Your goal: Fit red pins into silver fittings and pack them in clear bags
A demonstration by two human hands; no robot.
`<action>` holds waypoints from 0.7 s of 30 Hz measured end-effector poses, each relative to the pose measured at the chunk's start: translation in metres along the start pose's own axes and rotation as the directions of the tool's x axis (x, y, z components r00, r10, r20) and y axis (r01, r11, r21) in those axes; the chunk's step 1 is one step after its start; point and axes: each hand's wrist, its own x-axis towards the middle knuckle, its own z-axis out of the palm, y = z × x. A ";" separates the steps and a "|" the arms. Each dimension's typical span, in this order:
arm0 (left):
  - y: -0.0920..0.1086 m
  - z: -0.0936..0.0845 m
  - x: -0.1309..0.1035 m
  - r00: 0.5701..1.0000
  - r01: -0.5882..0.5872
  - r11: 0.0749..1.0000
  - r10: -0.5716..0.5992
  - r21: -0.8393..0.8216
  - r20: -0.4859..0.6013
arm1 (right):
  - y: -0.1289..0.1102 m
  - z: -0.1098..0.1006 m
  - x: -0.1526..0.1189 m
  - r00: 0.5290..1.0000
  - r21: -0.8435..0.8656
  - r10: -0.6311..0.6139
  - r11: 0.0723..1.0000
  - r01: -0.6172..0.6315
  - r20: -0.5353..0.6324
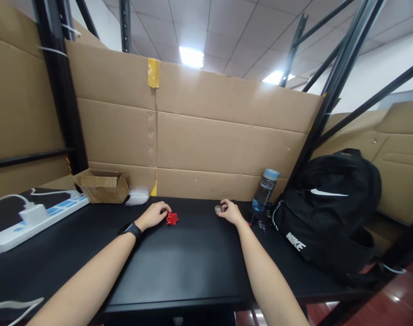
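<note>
My left hand (154, 215), with a dark watch on its wrist, rests on the black table (179, 267). Its curled fingertips touch or nearly touch the left edge of a small pile of red pieces (172, 218); whether they pinch one is too small to tell. Farther right, my right hand (230, 212) has its thumb and fingers closed round a small, round, greyish clear object (219, 209), low over or on the table. The wide gap between my hands shows bare black surface.
A cardboard box (102, 186), a white plastic bag (137, 196) and a power strip (46, 222) are at the left. A water bottle (265, 190), small keys or trinkets (261, 225) and a black backpack (328, 217) stand right. Cardboard (206, 145) walls the back.
</note>
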 end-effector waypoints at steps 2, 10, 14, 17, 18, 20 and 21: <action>-0.002 0.001 0.002 1.000 0.012 1.000 -0.012 0.010 0.015 | 0.000 0.000 0.000 1.000 -0.010 -0.006 1.000 0.006 0.004; -0.002 -0.007 -0.001 0.991 0.095 0.993 -0.101 0.065 0.090 | -0.009 0.005 -0.004 0.999 -0.123 0.008 0.992 -0.002 0.045; -0.001 -0.021 -0.004 0.966 0.173 0.980 -0.188 0.097 0.176 | -0.017 0.003 -0.007 0.989 -0.264 0.105 0.962 -0.074 0.102; 0.004 -0.033 -0.007 0.924 0.212 0.968 -0.244 0.136 0.294 | -0.022 -0.003 -0.008 0.947 -0.412 0.234 0.902 -0.128 0.219; 0.007 -0.037 -0.008 0.898 0.224 0.961 -0.268 0.162 0.350 | -0.024 -0.006 -0.009 0.932 -0.440 0.264 0.888 -0.134 0.249; 0.014 -0.041 -0.009 0.826 0.248 0.941 -0.330 0.231 0.457 | -0.028 -0.013 -0.011 0.904 -0.470 0.302 0.872 -0.134 0.303; 0.018 -0.042 -0.009 0.788 0.262 0.927 -0.366 0.269 0.495 | -0.029 -0.016 -0.012 0.890 -0.483 0.322 0.865 -0.138 0.323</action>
